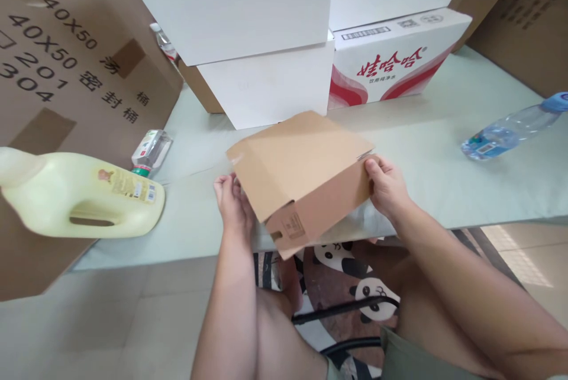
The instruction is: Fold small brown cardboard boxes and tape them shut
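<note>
Between my two hands, a small brown cardboard box (306,161) is held tilted above the front edge of the table. One side flap with a printed mark and a slot hangs at its near left corner. My right hand (387,184) grips the right end, thumb on the outer face and fingers partly behind. At the left side, my left hand (233,202) has its fingers curled around the box's edge, partly hidden behind it. Something clear and shiny, too blurred to name, lies under the box near my right hand.
The table (444,184) has a pale green cloth. A yellow jug (84,193) and a small clear bottle (152,152) lie left, beside a large carton (57,72). White boxes (275,81) and a red-and-white carton (390,66) stand behind. A water bottle (510,131) lies right.
</note>
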The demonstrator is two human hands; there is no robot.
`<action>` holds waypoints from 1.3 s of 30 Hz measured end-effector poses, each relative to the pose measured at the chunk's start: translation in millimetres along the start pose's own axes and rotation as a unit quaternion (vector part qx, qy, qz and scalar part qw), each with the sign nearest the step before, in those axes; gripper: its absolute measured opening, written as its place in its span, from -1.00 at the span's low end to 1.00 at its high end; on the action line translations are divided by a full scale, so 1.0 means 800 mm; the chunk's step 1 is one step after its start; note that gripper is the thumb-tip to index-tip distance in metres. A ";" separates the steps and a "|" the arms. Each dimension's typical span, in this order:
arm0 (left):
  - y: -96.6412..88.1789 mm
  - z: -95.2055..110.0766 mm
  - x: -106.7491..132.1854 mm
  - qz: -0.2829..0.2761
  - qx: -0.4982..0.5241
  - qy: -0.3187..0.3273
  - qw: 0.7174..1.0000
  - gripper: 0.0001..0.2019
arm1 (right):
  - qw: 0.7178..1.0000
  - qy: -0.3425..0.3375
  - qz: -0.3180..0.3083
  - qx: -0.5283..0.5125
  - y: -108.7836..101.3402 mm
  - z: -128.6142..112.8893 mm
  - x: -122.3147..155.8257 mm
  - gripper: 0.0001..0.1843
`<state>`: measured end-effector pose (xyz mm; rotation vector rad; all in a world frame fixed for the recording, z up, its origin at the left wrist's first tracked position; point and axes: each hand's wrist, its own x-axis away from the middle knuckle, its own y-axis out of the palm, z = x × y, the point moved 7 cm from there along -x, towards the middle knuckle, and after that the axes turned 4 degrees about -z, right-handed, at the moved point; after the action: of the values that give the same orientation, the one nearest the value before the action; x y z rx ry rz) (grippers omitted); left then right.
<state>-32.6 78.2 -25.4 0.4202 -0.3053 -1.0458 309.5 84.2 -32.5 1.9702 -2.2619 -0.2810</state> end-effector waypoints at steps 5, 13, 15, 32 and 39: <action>0.023 -0.025 0.005 -0.130 -0.057 -0.094 0.985 -0.53 | 0.997 -0.028 0.053 0.055 -0.005 -0.007 0.000 -0.47; 0.045 -0.035 0.025 -0.186 -0.130 -0.124 0.966 -0.47 | 0.987 -0.029 0.008 0.157 0.007 -0.011 0.005 -0.56; 0.041 -0.031 0.023 -0.159 -0.138 -0.134 0.968 -0.49 | 0.986 -0.024 0.006 0.165 0.005 -0.008 0.005 -0.56; 0.016 -0.029 0.016 -0.052 -0.112 -0.163 0.979 -0.51 | 0.997 0.025 0.040 0.067 -0.001 0.022 0.001 -0.56; 0.008 -0.025 0.012 -0.081 -0.059 -0.199 0.975 -0.38 | 0.994 0.009 -0.029 0.101 0.008 0.017 0.005 -0.52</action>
<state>-14.5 76.2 -39.7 0.1259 -0.5702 -1.3008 299.3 81.5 -44.6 2.1269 -2.3064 -0.0388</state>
